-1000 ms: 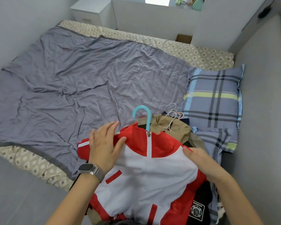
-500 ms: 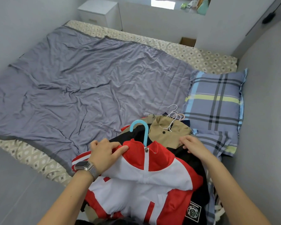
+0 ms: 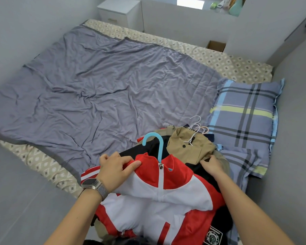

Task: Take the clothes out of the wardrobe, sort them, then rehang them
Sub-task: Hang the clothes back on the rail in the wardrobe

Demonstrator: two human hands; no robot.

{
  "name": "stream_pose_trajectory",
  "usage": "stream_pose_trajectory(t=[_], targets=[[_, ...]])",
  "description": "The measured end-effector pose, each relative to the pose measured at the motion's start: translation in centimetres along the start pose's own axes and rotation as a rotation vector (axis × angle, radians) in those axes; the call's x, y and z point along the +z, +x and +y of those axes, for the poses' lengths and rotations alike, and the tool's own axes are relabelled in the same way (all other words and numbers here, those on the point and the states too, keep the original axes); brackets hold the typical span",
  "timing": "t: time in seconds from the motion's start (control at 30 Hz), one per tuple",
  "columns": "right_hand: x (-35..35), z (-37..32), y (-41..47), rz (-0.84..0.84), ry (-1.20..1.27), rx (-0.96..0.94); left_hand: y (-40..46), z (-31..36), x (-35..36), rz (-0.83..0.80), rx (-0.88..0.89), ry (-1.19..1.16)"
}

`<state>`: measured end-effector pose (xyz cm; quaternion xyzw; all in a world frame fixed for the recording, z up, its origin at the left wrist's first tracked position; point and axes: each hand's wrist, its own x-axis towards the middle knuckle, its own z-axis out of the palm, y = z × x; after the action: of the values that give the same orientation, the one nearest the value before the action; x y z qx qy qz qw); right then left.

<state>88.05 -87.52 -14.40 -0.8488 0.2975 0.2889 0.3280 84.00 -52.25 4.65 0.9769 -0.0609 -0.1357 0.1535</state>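
Observation:
A red and white jacket (image 3: 159, 197) on a blue hanger (image 3: 155, 145) lies on top of a pile of clothes at the bed's near right corner. My left hand (image 3: 116, 169) grips its left shoulder near the collar, thumb on the red cloth. My right hand (image 3: 213, 165) rests curled on the pile's right side, where a black garment (image 3: 203, 172) meets a tan jacket (image 3: 189, 149); what its fingers hold is hidden. White hangers (image 3: 196, 126) stick out behind the tan jacket.
A grey quilt (image 3: 99, 89) covers most of the bed over a patterned sheet (image 3: 48, 167). Two plaid pillows (image 3: 244, 110) lie right of the pile against a grey wall. A white nightstand (image 3: 120, 13) stands at the far corner.
My left hand went from lying flat on the jacket to gripping its shoulder. My right hand moved up from the jacket's right shoulder to the tan and black clothes. The jacket slid towards me.

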Motion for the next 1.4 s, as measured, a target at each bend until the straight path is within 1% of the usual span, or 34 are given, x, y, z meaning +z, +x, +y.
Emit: stream_pose_trajectory(t=[0.07, 0.13, 0.23, 0.33, 0.4, 0.47, 0.53, 0.57, 0.63, 0.7, 0.77, 0.83, 0.87, 0.93, 1.07, 1.13, 1.23, 1.33, 1.4], targets=[[-0.1, -0.3, -0.1, -0.017, -0.028, -0.018, 0.1, 0.0, 0.0, -0.002, -0.001, -0.001], [-1.1, -2.9, -3.4, -0.011, 0.027, -0.018, 0.1, -0.1, -0.1, -0.006, -0.002, -0.009], [-1.5, -4.4, -5.4, -0.015, 0.100, -0.024, 0.0, -0.3, -0.3, -0.008, -0.002, -0.006], [-1.3, -4.4, -5.7, 0.012, 0.137, -0.111, 0.0, -0.7, -0.5, -0.028, -0.003, -0.002], [-1.5, -4.5, -6.1, -0.020, 0.172, -0.162, -0.1, -0.9, -0.6, -0.054, -0.003, -0.013], [-2.0, -5.0, -6.9, -0.101, 0.185, -0.189, -0.1, -1.2, -0.7, -0.088, 0.002, -0.020], [-2.6, -5.7, -7.9, -0.195, 0.153, -0.189, -0.1, -1.5, -0.6, -0.107, 0.017, 0.001], [-2.9, -6.1, -8.5, -0.216, 0.119, -0.194, -0.2, -1.6, -0.6, -0.111, 0.026, 0.010], [-2.9, -7.0, -9.6, -0.211, 0.050, -0.210, -0.3, -1.9, -0.4, -0.125, 0.034, -0.006], [-2.6, -7.9, -11.6, -0.198, 0.078, -0.237, -0.6, -2.6, -0.4, -0.120, 0.028, -0.071], [-1.7, -8.5, -14.3, -0.168, 0.235, -0.263, -1.0, -3.4, -0.9, -0.094, 0.027, -0.145], [-0.4, -8.7, -17.0, -0.096, 0.415, -0.268, -1.6, -4.2, -1.7, -0.056, 0.031, -0.208], [0.1, -9.0, -18.8, -0.079, 0.465, -0.286, -1.8, -4.7, -2.0, -0.023, 0.034, -0.243], [1.3, -9.6, -22.4, -0.114, 0.508, -0.360, -2.3, -6.0, -2.6, 0.047, 0.031, -0.311], [4.0, -11.9, -29.8, -0.268, 0.486, -0.532, -4.0, -9.3, -4.0, 0.122, 0.076, -0.391], [5.7, -13.5, -33.3, -0.319, 0.369, -0.606, -5.1, -11.3, -5.2, 0.142, 0.097, -0.404], [8.9, -16.1, -37.7, -0.313, 0.220, -0.705, -7.5, -15.2, -7.2, 0.174, 0.117, -0.422], [11.7, -19.3, -41.2, -0.323, 0.228, -0.707, -10.5, -19.8, -9.4, 0.241, 0.106, -0.466], [13.5, -22.1, -43.5, -0.318, 0.206, -0.738, -12.6, -22.9, -11.1, 0.329, 0.080, -0.490]])
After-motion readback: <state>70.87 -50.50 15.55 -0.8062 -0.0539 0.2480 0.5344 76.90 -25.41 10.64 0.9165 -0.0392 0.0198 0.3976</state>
